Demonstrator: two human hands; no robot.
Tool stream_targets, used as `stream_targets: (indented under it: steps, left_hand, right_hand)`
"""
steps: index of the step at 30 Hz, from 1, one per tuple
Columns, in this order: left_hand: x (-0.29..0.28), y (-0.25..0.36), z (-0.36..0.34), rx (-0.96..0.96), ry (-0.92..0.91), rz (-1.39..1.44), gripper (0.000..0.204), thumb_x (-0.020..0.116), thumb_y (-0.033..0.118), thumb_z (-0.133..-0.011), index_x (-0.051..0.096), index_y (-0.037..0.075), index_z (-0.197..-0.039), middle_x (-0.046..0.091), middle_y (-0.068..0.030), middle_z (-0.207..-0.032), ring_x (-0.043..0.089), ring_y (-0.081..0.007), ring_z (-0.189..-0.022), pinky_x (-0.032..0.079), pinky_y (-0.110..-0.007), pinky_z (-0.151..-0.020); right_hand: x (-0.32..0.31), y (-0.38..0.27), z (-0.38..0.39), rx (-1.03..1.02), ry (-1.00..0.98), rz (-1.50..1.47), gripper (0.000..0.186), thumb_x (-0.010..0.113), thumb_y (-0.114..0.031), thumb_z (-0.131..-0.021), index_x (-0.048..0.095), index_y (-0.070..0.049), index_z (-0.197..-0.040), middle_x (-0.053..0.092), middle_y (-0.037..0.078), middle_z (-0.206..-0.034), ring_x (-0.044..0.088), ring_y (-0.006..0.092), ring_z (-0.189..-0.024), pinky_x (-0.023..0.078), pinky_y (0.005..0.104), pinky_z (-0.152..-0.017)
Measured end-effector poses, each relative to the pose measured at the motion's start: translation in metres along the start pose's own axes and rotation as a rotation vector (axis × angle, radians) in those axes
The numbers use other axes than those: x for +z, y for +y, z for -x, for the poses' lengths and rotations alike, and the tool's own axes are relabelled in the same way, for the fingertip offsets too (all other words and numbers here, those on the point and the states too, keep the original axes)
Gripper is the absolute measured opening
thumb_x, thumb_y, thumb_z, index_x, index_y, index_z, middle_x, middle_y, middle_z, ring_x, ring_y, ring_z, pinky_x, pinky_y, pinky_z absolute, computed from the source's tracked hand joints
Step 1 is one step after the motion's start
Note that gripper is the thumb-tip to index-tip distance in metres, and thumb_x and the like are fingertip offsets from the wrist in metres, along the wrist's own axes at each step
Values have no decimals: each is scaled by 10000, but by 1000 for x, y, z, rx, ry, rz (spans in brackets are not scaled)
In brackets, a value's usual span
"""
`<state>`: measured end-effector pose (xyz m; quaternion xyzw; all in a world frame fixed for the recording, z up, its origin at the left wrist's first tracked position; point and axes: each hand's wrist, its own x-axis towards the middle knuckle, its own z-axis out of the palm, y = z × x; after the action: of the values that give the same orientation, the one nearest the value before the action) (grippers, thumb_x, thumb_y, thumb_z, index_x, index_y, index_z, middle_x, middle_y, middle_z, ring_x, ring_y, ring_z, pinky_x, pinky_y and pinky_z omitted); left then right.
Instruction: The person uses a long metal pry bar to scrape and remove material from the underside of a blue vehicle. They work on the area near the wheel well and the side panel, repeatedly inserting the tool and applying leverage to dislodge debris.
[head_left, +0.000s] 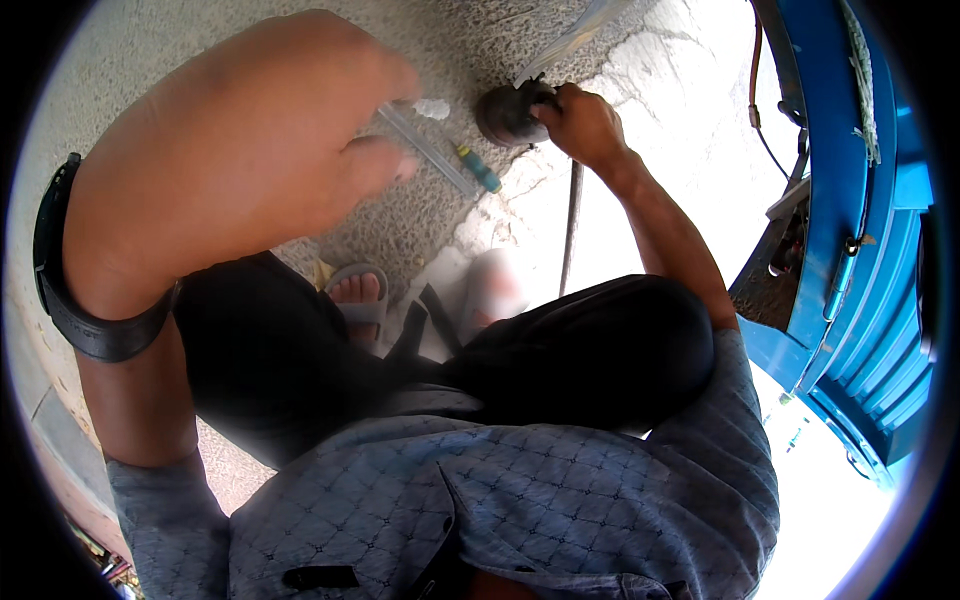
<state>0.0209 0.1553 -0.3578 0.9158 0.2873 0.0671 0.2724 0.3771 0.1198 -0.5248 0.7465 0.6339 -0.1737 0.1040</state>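
At the upper left, my left hand (290, 120) looms large and a little blurred, thumb and forefinger apart. Beside those fingertips is a clear narrow plastic strip or tube (430, 152), apparently lying on the ground, along with a small white lump (432, 108). Further right lies a small tool with a teal and yellow handle (479, 169). The fingers of my right hand (585, 125) close on a dark, round, drum-like part (508, 115) with a black edge, low over the ground. What kind of part it is, I cannot make out.
A blue metal vehicle body (840, 230) with a hanging cable (768, 140) stands along the right. Near my right hand are a thin dark rod (573, 225) and a clear plastic bag (575, 40). My sandalled feet (360, 295) rest on rough, cracked concrete (440, 215).
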Motion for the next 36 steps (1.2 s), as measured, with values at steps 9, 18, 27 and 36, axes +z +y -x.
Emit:
stream_targets:
  steps: [9,18,27,36]
  left_hand:
    - [9,-15,-2,-10,-31,24,408,739,220,-879,665,19,-1226,683,-187,-1064,684,-312,-938,560,-407,-820]
    - [6,-2,-11,-59,-77,6,410,717,213,-881,663,-11,-1220,697,-201,-1038,689,-324,-924,558,-419,-825]
    - [10,-12,-18,-52,-174,-12,420,723,220,-869,666,-18,-1211,702,-202,-1044,687,-316,-910,556,-408,-821]
    - [8,-7,-25,-211,-298,-23,432,714,222,-874,660,-19,-1228,705,-188,-1058,692,-295,-902,557,-400,-804]
  right_hand:
    - [-2,1,1,-106,21,59,247,647,-154,-902,669,-62,-1131,649,157,-1119,669,350,-1033,547,446,-888]
    - [2,3,5,-113,51,57,275,646,-137,-897,670,-89,-1167,658,131,-1127,667,347,-1047,551,445,-894]
    - [-2,7,7,-87,39,32,301,672,-145,-881,669,-96,-1178,648,133,-1123,667,345,-1044,555,438,-894]
    - [1,3,12,-98,94,14,294,691,-173,-890,678,-97,-1174,650,142,-1158,667,327,-1060,538,431,-936]
